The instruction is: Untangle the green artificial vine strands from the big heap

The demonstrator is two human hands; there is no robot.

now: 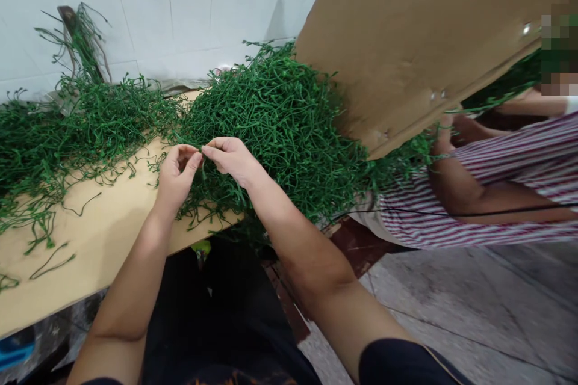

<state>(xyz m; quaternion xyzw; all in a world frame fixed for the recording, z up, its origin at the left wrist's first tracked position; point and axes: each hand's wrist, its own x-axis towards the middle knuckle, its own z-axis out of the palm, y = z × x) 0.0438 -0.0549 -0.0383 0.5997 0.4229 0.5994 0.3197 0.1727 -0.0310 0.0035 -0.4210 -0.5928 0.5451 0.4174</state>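
My left hand (175, 175) and my right hand (233, 160) meet fingertip to fingertip just in front of a large heap of thin green stems (271, 108). Thumb and forefinger of each are pinched together on a small green stem (203, 159), mostly hidden by the fingers. The stems look like plastic, with small knobbed, branching ends. To the left, a looser pile of the same stems (99, 117) spreads over the tan board (112, 228). A few single stems (52, 261) lie apart near its front edge.
A large cardboard sheet (397, 42) leans up at the right of the heap. Beyond it sits another person in striped clothing (497, 156), a hand (445, 132) by the stems. White tiled wall (194, 12) stands behind. An upright brown stick (81, 42) carries tangled stems.
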